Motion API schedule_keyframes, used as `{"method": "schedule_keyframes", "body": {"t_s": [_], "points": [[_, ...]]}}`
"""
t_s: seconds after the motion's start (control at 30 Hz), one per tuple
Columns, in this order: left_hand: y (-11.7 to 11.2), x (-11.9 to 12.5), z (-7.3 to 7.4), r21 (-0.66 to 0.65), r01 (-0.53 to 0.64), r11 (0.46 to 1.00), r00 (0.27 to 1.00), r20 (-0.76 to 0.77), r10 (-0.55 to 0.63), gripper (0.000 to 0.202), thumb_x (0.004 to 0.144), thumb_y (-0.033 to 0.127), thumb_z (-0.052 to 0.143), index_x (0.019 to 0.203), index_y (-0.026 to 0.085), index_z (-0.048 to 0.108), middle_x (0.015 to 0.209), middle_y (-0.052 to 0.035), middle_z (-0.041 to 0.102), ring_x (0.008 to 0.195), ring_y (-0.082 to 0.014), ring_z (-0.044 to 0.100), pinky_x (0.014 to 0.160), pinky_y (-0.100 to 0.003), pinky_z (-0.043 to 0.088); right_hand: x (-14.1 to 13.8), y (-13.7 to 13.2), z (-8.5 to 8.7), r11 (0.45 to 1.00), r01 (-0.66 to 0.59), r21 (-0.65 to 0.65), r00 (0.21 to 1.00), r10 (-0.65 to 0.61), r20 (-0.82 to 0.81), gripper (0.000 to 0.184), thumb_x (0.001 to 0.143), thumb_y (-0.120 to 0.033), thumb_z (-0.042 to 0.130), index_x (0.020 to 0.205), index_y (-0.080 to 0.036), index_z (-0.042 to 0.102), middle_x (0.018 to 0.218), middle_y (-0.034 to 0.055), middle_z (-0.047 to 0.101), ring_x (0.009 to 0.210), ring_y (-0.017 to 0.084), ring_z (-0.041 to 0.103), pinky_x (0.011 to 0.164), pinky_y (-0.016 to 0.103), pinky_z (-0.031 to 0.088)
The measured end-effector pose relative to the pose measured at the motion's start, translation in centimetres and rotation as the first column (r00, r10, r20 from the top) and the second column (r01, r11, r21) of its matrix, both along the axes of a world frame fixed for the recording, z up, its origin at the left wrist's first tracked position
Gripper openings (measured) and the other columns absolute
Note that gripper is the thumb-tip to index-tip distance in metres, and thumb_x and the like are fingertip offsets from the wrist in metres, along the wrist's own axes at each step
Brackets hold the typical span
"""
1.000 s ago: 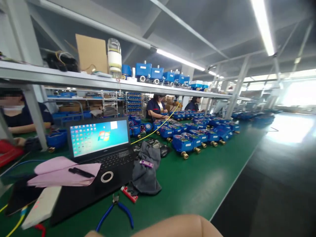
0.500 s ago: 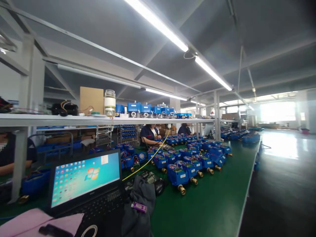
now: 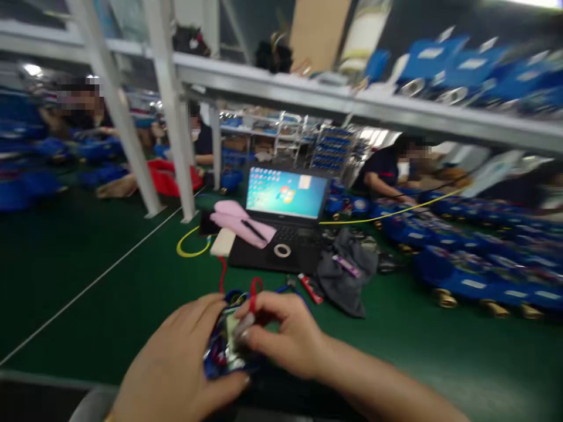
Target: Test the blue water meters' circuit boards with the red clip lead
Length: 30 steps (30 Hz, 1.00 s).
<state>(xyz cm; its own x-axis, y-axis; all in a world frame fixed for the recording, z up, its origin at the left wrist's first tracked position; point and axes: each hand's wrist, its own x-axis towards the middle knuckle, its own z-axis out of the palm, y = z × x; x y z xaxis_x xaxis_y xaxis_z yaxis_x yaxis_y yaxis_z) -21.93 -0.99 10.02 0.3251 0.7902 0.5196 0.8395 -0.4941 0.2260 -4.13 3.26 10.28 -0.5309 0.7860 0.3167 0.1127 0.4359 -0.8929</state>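
Observation:
Close in front of me is a blue water meter body (image 3: pixel 211 366) with an uncovered green circuit board (image 3: pixel 232 334) and loose wires inside. My left hand (image 3: pixel 176 357) wraps round its left side, thumb at the near edge and fingers at the far edge. Over the board, my right hand (image 3: pixel 285 334) pinches the end of a red cable (image 3: pixel 254 293), where a greyish piece (image 3: pixel 243 329) shows between thumb and fingers. Motion blur hides whether that piece touches the board. A further stretch of red cable runs from a small white box (image 3: pixel 223 242) behind my left hand.
Beyond my hands stands an open laptop (image 3: pixel 285 193) with a pink cloth (image 3: pixel 241 223) and a white ring (image 3: pixel 282 251) on it. Grey cloth (image 3: pixel 343 269), pliers (image 3: pixel 290 282) and a red tube (image 3: pixel 310 288) lie nearby. Blue meters (image 3: pixel 475 284) fill the right; a shelf (image 3: pixel 308 88) crosses above. Co-workers (image 3: pixel 387 170) sit behind.
The view has swung down and to the left. Both my hands, the meter under them and the red cable now show; none of these was in the earlier picture.

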Motion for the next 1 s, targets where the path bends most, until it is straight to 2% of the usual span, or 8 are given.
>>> {"method": "schedule_keyframes", "body": {"t_s": [0.07,0.17,0.27,0.4,0.57,0.77,1.0], "points": [[-0.9,0.2,0.7,-0.188,-0.065,0.98,0.998,-0.032,0.06,0.061,0.06,0.042,0.072,0.112,0.014,0.056,0.114,-0.0124,0.061,0.104,-0.0304,0.057,0.091,-0.045,0.048,0.5,-0.1,0.4,0.999,-0.016,-0.043,1.0,0.015,-0.019,0.015,0.076,-0.014,0.06,0.09,-0.014,0.065,0.076,0.0025,0.068,0.064,0.012,0.063,0.061,0.021,0.051],[-0.7,0.6,1.2,-0.279,-0.054,0.959,0.998,0.018,0.061,0.065,0.059,0.051,0.072,0.11,0.013,0.057,0.117,-0.0121,0.06,0.107,-0.0293,0.056,0.096,-0.045,0.045,1.1,-0.1,1.0,0.999,-0.005,0.047,0.999,0.002,0.051,0.008,0.076,-0.013,0.061,0.083,-0.017,0.063,0.071,0.0006,0.066,0.059,0.011,0.06,0.057,0.019,0.049],[-0.8,0.8,1.3,-0.27,-0.028,0.963,0.998,0.052,0.044,0.067,0.06,0.054,0.071,0.11,0.012,0.058,0.118,-0.0121,0.059,0.107,-0.0283,0.055,0.097,-0.045,0.044,1.5,-0.6,1.4,0.979,-0.049,0.196,0.992,0.025,0.122,0.01,0.078,-0.011,0.063,0.084,-0.019,0.062,0.072,-0.0009,0.066,0.061,0.01,0.06,0.06,0.02,0.048],[-1.2,0.6,1.1,-0.251,0.002,0.968,0.997,0.069,0.016,0.066,0.061,0.054,0.07,0.11,0.011,0.058,0.118,-0.0122,0.059,0.107,-0.0278,0.055,0.096,-0.044,0.044,1.6,-0.7,1.7,0.952,-0.143,0.271,0.984,0.108,0.139,0.009,0.08,-0.01,0.061,0.086,-0.018,0.061,0.077,0.0002,0.067,0.07,0.012,0.063,0.066,0.022,0.049],[-1.1,0.7,1.0,-0.223,-0.007,0.975,0.997,0.072,0.023,0.064,0.061,0.053,0.069,0.108,0.01,0.058,0.117,-0.0125,0.06,0.106,-0.0281,0.056,0.095,-0.044,0.044,1.6,-0.5,2.2,0.933,-0.213,0.289,0.974,0.178,0.144,0.012,0.079,-0.006,0.062,0.087,-0.016,0.061,0.076,0.0007,0.066,0.069,0.011,0.063,0.064,0.02,0.049],[-1.3,0.8,0.9,-0.175,-0.015,0.984,0.996,0.078,0.029,0.059,0.062,0.047,0.067,0.107,0.01,0.059,0.117,-0.012,0.061,0.106,-0.0269,0.056,0.096,-0.041,0.045,1.6,-0.6,2.4,0.923,-0.25,0.293,0.964,0.207,0.168,0.014,0.079,-0.005,0.062,0.088,-0.016,0.061,0.075,0.002,0.068,0.068,0.013,0.063,0.063,0.024,0.05],[-1.3,0.8,1.0,-0.204,-0.017,0.979,0.995,0.088,0.036,0.059,0.062,0.044,0.066,0.108,0.009,0.06,0.117,-0.0113,0.061,0.106,-0.0263,0.056,0.096,-0.042,0.045,1.7,-0.5,2.3,0.916,-0.274,0.294,0.957,0.23,0.178,0.013,0.083,-0.009,0.06,0.092,-0.018,0.06,0.076,0.003,0.067,0.07,0.015,0.063,0.064,0.027,0.051]]}}
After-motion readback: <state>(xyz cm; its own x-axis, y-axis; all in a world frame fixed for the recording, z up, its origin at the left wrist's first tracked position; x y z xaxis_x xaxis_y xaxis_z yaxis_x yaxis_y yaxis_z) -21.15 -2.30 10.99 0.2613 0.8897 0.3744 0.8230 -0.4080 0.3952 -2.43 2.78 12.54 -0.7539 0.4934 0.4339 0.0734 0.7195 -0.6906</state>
